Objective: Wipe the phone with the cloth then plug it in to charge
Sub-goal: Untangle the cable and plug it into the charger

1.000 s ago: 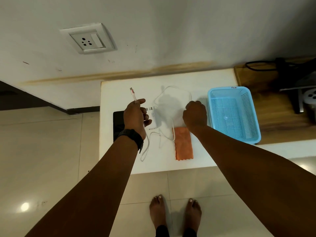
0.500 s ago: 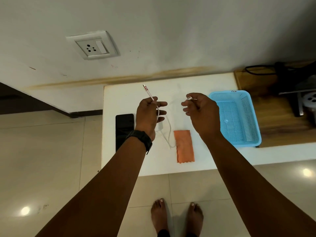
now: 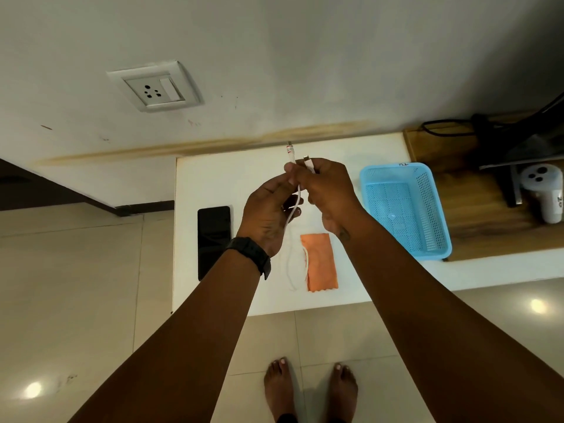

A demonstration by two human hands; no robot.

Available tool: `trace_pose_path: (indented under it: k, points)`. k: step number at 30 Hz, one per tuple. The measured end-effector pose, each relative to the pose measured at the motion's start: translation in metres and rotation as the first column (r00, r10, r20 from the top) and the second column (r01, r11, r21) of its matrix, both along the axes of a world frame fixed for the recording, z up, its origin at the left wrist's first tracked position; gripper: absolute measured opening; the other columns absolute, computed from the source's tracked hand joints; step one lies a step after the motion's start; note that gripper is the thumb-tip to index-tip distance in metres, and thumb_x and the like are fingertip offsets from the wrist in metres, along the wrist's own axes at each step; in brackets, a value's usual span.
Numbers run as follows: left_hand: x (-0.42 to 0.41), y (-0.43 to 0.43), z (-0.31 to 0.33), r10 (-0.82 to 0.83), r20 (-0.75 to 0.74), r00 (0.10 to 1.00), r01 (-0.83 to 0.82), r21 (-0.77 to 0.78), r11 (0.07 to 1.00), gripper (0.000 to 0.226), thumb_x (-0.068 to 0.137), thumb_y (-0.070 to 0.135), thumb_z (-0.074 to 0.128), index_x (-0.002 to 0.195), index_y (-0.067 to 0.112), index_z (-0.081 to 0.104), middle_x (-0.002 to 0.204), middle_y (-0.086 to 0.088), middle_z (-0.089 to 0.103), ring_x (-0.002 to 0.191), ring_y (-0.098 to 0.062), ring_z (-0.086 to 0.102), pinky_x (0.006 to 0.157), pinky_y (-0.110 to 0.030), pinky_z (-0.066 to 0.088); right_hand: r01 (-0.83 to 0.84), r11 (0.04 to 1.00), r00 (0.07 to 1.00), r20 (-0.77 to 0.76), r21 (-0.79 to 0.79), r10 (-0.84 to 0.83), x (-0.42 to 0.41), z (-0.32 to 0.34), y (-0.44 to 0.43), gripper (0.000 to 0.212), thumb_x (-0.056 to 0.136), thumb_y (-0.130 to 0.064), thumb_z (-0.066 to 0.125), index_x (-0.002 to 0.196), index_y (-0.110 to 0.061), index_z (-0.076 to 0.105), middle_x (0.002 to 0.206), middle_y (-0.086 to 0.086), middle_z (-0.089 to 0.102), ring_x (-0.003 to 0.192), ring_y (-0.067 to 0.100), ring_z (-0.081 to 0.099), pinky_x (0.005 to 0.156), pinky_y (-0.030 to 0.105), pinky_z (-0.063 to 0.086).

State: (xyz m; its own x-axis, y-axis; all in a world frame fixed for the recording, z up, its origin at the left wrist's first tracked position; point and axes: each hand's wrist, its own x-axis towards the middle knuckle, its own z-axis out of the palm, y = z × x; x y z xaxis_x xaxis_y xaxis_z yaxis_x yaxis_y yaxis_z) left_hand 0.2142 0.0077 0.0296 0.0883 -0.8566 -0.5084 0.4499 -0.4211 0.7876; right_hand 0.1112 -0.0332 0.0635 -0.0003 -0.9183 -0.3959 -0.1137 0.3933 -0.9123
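White cable [image 3: 297,196] ends were pinched in the curled fingers of the left hand [image 3: 268,209] and right hand [image 3: 329,190] above the table [image 3: 210,178], where the black phone [image 3: 213,239] and orange cloth [image 3: 322,261] lay unheld, so plugging in at phone and wall socket [image 3: 154,90] seemed left to do.

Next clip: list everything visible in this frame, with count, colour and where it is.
phone: 1, black, flat on the table's left part, untouched
cloth: 1, orange, on the table, right of the phone
cable: 1, white, both ends held up, loop hanging to the cloth's left edge
wall socket: 1, white, upper left
basket: 1, light blue, right of the cloth
table: 1, white, against the wall
wooden desk: 1, brown, far right, bearing black leads and a white device
watch: 1, black, left wrist
feet: 2, bare, on the floor
left hand: pinches one cable end
right hand: grips the other end
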Motion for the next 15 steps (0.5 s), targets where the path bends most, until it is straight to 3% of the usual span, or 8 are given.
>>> trace_pose_path:
  k: [4, 6, 8, 9, 11, 13, 15]
  points:
    - [0.007, 0.0, -0.003, -0.012, -0.014, 1.0, 0.012, 0.025, 1.0, 0.016, 0.09, 0.025, 0.07, 0.095, 0.011, 0.076, 0.089, -0.004, 0.076, 0.072, -0.015, 0.069, 0.068, -0.027, 0.057, 0.071, 0.99, 0.993, 0.088, 0.125, -0.083, -0.006, 0.008, 0.004, 0.011, 0.082, -0.024, 0.075, 0.078, -0.014, 0.07, 0.066, 0.003, 0.059, 0.049, 0.009, 0.044, 0.048, 0.022, 0.035]
    - [0.02, -0.007, -0.011, 0.156, 0.055, 0.986, -0.162, 0.135, 0.978, 0.016, 0.089, 0.026, 0.07, 0.088, 0.01, 0.074, 0.083, -0.006, 0.075, 0.065, -0.017, 0.068, 0.067, -0.028, 0.059, 0.11, 0.984, 0.986, 0.111, 0.142, -0.126, -0.011, 0.011, 0.005, 0.012, 0.082, -0.028, 0.074, 0.08, -0.017, 0.072, 0.072, 0.004, 0.063, 0.05, 0.009, 0.035, 0.049, 0.024, 0.031]
    - [0.037, -0.014, -0.029, 0.288, 0.235, 0.928, -0.346, 0.261, 0.901, 0.018, 0.094, 0.021, 0.062, 0.096, 0.005, 0.07, 0.083, -0.008, 0.069, 0.066, -0.021, 0.064, 0.069, -0.034, 0.06, 0.144, 0.982, 0.973, 0.165, 0.122, -0.164, -0.017, 0.013, 0.008, 0.01, 0.084, -0.03, 0.072, 0.085, -0.02, 0.074, 0.07, 0.001, 0.071, 0.047, 0.008, 0.032, 0.045, 0.021, 0.028]
    - [0.045, -0.015, -0.042, 0.242, 0.377, 0.894, -0.365, 0.301, 0.881, 0.023, 0.096, 0.019, 0.057, 0.109, 0.002, 0.066, 0.091, -0.01, 0.067, 0.075, -0.026, 0.064, 0.078, -0.039, 0.059, 0.164, 0.981, 0.967, 0.18, 0.107, -0.182, -0.02, 0.013, 0.011, 0.01, 0.085, -0.031, 0.071, 0.086, -0.022, 0.074, 0.065, -0.001, 0.07, 0.046, 0.008, 0.032, 0.044, 0.02, 0.027]
    - [0.053, -0.013, -0.067, -0.033, 0.607, 0.794, -0.26, 0.389, 0.884, 0.043, 0.096, 0.021, 0.056, 0.133, 0.0, 0.054, 0.123, -0.018, 0.062, 0.109, -0.034, 0.061, 0.1, -0.047, 0.05, 0.212, 0.974, 0.958, 0.177, 0.081, -0.224, -0.025, 0.011, 0.018, 0.013, 0.086, -0.036, 0.068, 0.086, -0.024, 0.074, 0.053, -0.005, 0.061, 0.045, 0.007, 0.034, 0.042, 0.018, 0.027]
    - [0.05, -0.008, -0.083, -0.278, 0.683, 0.675, -0.135, 0.485, 0.864, 0.066, 0.091, 0.034, 0.064, 0.144, 0.002, 0.041, 0.143, -0.019, 0.048, 0.126, -0.035, 0.052, 0.105, -0.041, 0.044, 0.262, 0.962, 0.947, 0.172, 0.071, -0.271, -0.027, 0.005, 0.026, 0.016, 0.089, -0.038, 0.065, 0.086, -0.026, 0.074, 0.048, -0.006, 0.049, 0.045, 0.005, 0.035, 0.042, 0.017, 0.027]
    - [0.044, -0.005, -0.094, -0.448, 0.697, 0.56, -0.022, 0.553, 0.833, 0.083, 0.083, 0.049, 0.071, 0.143, 0.002, 0.038, 0.143, -0.018, 0.046, 0.125, -0.034, 0.052, 0.102, -0.04, 0.046, 0.288, 0.955, 0.942, 0.161, 0.068, -0.296, -0.027, -0.001, 0.034, 0.018, 0.091, -0.039, 0.062, 0.087, -0.026, 0.074, 0.051, -0.005, 0.042, 0.045, 0.003, 0.034, 0.042, 0.016, 0.028]
